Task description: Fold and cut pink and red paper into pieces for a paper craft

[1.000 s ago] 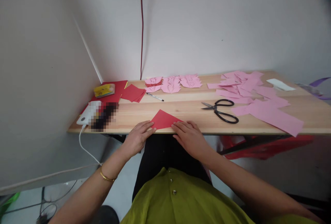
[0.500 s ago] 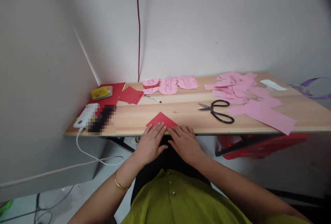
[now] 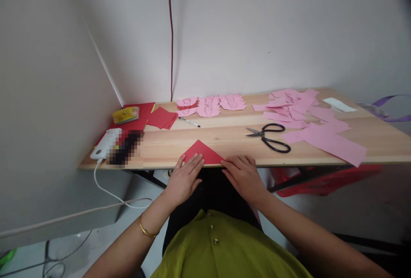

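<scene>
A folded red paper triangle [image 3: 205,151] lies at the table's front edge, its point toward the wall. Across its left part, my left hand [image 3: 185,180] rests with the fingers spread, pressing it flat. The fingertips of my right hand [image 3: 244,176] touch the triangle's right corner, the fingers bent and close together; whether they pinch the paper is hidden. To the right, black-handled scissors [image 3: 269,136] lie with their blades pointing left. Behind the triangle is a pen [image 3: 189,122].
Red sheets [image 3: 162,118], a yellow packet [image 3: 126,115] and a white device [image 3: 105,144] with a cable are at the left. Pink cut-outs [image 3: 209,107] line the back. Pink scraps [image 3: 334,141] cover the right, near a white strip [image 3: 339,104].
My right hand has slid right along the triangle's front edge to its right corner, uncovering more red paper. My left hand has stayed almost in place.
</scene>
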Demonstrator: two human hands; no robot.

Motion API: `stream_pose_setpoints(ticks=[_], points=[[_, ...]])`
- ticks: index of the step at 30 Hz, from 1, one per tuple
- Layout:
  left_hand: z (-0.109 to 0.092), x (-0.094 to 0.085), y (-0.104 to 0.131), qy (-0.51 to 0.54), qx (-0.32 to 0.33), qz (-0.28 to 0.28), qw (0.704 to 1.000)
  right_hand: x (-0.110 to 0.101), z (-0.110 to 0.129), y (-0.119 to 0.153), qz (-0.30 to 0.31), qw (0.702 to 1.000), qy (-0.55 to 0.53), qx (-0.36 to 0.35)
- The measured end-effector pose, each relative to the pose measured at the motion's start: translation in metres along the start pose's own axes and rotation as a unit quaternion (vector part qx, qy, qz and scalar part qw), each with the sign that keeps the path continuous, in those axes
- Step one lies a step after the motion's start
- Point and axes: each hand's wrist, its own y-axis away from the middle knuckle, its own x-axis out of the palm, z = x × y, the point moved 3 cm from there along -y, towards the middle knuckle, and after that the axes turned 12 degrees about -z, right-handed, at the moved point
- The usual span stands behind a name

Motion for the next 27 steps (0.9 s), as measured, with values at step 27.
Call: stream_pose_setpoints(ticks=[27], points=[[0.008, -0.004, -0.008, 0.030, -0.075, -0.165, 0.983, -0.021, 0.008, -0.038, -0.001, 0.994, -0.071, -0.086]])
